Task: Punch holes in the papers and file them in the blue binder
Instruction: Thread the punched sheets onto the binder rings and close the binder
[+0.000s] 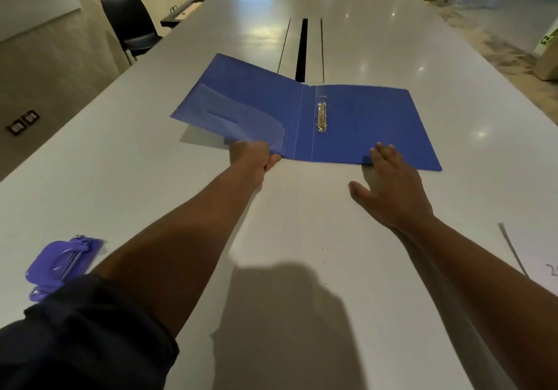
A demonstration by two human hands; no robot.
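The blue binder (362,120) lies open in the middle of the white table (287,238), its metal ring clip (322,117) showing near the spine. My left hand (252,161) grips the near edge of the left cover, which is lifted off the table. My right hand (392,187) rests flat with spread fingers on the near edge of the right cover, holding it down. A purple hole punch (60,264) sits at the near left, partly behind my left sleeve. White paper (537,256) lies at the right edge of the view.
A dark cable slot (302,49) runs down the table's middle beyond the binder. A black chair (133,24) stands at the table's far left side.
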